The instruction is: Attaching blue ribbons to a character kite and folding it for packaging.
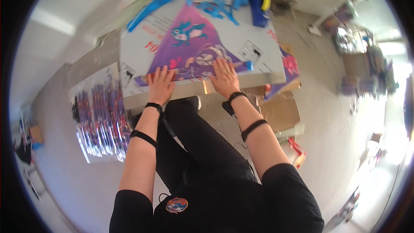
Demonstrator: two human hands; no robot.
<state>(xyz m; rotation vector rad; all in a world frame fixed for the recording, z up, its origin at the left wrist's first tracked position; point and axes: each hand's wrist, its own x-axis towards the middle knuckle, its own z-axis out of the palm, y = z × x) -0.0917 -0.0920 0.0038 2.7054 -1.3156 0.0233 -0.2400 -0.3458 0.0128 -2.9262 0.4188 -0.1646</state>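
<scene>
A purple triangular printed sheet (166, 43), shaped like a kite sail, lies on a light-coloured work surface (263, 67) with red and black print. Its point is turned away from me and its long edge runs along the near side. My left hand (161, 85) lies palm down on the left part of that edge, fingers stretched out. Palm down as well, my right hand (225, 79) rests on the right part, its fingers extended. A small blue piece (249, 65) shows at the sheet's right corner. Whether the sheet is cloth or film, I cannot tell.
Blue straps or strips (157, 6) lie across the far edge, beside a dark blue object with a yellow part (265, 2). Shiny wrapped packs (103, 118) lie on the floor at left. A cardboard box (280, 114) stands below the surface at right.
</scene>
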